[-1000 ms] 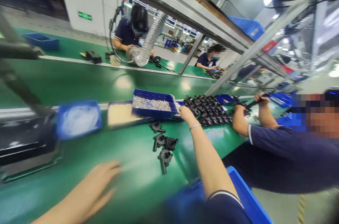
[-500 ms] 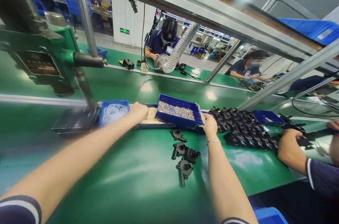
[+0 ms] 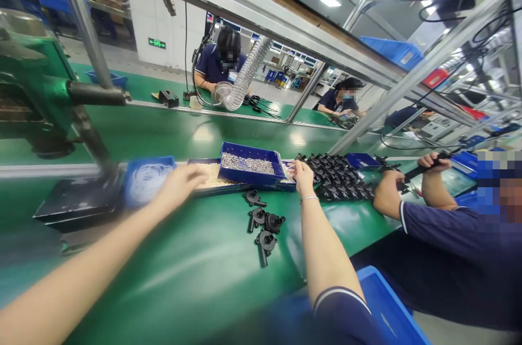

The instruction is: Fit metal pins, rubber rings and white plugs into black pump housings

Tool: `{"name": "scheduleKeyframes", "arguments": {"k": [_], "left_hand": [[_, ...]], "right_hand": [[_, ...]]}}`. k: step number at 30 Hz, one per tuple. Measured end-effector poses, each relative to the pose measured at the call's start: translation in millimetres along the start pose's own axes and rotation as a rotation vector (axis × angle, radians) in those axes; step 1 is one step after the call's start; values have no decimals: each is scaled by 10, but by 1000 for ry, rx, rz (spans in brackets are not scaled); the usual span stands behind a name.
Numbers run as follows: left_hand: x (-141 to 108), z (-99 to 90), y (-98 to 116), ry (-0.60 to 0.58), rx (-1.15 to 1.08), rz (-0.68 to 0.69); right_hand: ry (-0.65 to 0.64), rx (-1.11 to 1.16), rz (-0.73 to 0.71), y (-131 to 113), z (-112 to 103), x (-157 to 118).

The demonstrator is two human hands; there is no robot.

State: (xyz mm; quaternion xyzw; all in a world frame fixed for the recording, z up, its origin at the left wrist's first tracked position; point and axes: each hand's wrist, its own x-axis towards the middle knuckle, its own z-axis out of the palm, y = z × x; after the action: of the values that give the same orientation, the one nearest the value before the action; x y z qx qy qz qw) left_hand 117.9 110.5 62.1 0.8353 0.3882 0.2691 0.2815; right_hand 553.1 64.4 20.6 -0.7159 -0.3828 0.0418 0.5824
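My left hand point(image 3: 183, 184) is smeared by motion at the left end of a bin of small cream-coloured parts point(image 3: 212, 176); its fingers are unclear. My right hand point(image 3: 304, 177) has its fingertips together over a small container point(image 3: 289, 186) at the right end of the row. What they pinch, if anything, is too small to make out. Between my hands, a blue bin point(image 3: 250, 176) of small metal screws or pins point(image 3: 248, 163) rests tilted on the cream-part bin. Several black plastic housings with pipe stubs point(image 3: 266, 241) lie on the green bench in front.
A blue bin of clear rings point(image 3: 149, 179) and a black box point(image 3: 79, 198) are on the left, near a green press point(image 3: 36, 94). Rows of black housings point(image 3: 342, 176) stand on the right, beside a co-worker's hands point(image 3: 391, 179). A blue crate point(image 3: 383, 301) sits below the bench edge.
The view has turned right, so the bench things appear further left. My right hand has gone from the screw bin's right end to the small container beside it. My left hand has drawn back leftward.
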Motion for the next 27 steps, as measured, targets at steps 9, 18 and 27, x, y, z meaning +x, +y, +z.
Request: {"name": "scheduleKeyframes", "arguments": {"k": [9, 18, 27], "left_hand": [[-1490, 101, -639, -245, -424, -325], [-1532, 148, -539, -260, -339, -213], [-1630, 105, -523, -245, -416, -150]], "right_hand": [[-62, 23, -103, -476, -278, -916], [-342, -223, -116, -561, 22, -1929], [-221, -210, -42, -811, 561, -2220]]}}
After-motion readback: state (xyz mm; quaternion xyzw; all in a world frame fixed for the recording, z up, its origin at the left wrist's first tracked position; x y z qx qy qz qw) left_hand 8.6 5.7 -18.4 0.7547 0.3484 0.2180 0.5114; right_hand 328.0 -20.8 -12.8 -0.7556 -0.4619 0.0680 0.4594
